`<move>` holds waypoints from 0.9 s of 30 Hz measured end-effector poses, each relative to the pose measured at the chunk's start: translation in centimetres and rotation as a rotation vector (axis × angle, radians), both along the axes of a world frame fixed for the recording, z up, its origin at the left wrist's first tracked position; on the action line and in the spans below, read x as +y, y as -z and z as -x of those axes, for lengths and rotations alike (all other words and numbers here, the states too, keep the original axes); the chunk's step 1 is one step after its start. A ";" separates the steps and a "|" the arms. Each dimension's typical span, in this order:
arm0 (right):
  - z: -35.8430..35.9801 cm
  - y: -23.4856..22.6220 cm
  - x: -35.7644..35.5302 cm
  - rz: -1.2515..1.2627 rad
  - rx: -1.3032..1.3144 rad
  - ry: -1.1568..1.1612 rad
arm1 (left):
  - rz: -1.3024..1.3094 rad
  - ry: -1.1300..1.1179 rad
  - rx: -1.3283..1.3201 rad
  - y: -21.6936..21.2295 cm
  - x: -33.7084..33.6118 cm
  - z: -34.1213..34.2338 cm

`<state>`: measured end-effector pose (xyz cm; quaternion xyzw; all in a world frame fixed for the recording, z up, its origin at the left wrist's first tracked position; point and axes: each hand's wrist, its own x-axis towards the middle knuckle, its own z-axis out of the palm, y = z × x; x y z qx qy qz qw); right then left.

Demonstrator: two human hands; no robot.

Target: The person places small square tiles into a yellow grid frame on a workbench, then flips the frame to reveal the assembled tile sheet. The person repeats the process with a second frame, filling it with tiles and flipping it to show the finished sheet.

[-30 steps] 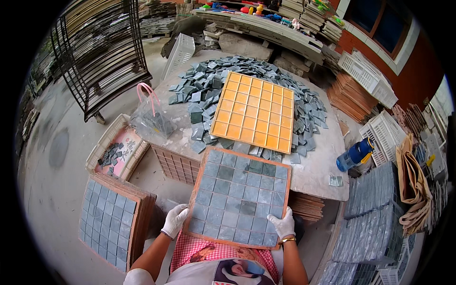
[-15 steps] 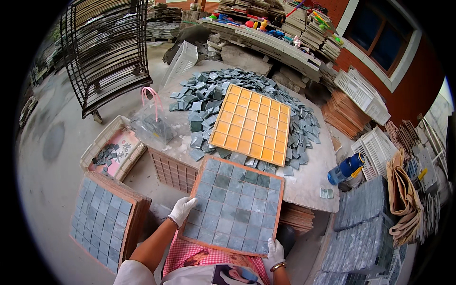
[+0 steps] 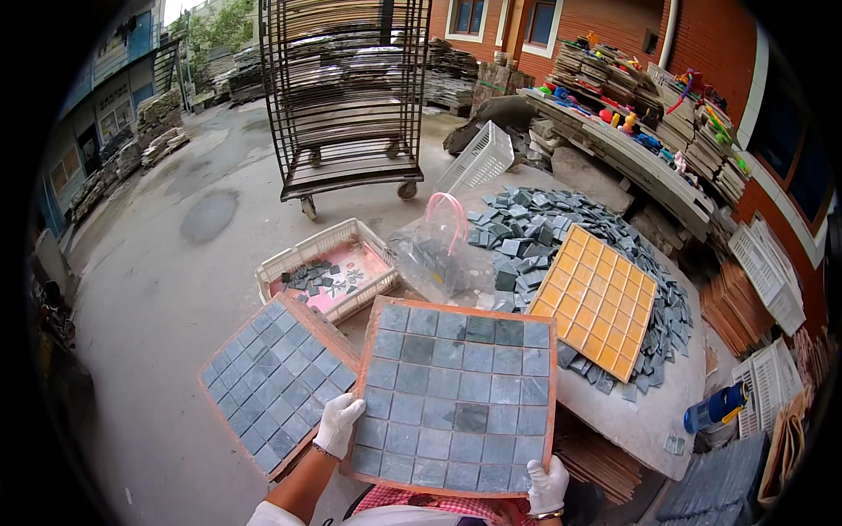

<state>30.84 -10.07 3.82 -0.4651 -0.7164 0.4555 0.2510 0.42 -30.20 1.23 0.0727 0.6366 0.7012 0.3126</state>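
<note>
Head view: both gloved hands carry a square tray of grey tiles (image 3: 454, 396), held flat in front of the body. The left hand (image 3: 338, 424) clasps the tray's left edge toward its near corner, fingers (image 3: 344, 410) curled over the orange rim onto the tiles. The right hand (image 3: 547, 485) grips the near right corner, thumb on top, the other fingers hidden beneath. So each hand is closed on the tray rim.

Just left of the left hand, another filled tray (image 3: 276, 386) leans lower down. Beyond the far edge of the held tray sit a clear plastic bag with pink handles (image 3: 436, 250) and an empty orange grid tray (image 3: 599, 299) on a heap of loose grey tiles (image 3: 561, 232). A white basket (image 3: 326, 268) lies farther out on the left.

Judging by the full load of stone pieces, the tray is likely heavy and stiff, and the tiles sit loose in their cells, so tilting could spill them. The rim at opposite sides, as gripped now, looks the safest hold; keeping it level matters. The tiles would probably chip if dropped.
</note>
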 end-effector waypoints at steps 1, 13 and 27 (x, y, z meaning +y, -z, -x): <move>2.6 0.2 0.1 0.004 0.126 -0.034 | -0.016 -0.087 -0.028 -0.7 -2.1 0.5; 25.7 3.9 -7.9 0.901 0.285 -0.425 | 0.054 -0.819 0.051 2.3 -21.9 2.2; 30.4 4.4 -5.9 1.305 0.496 -0.399 | 0.697 -0.676 -0.127 4.3 -25.5 5.7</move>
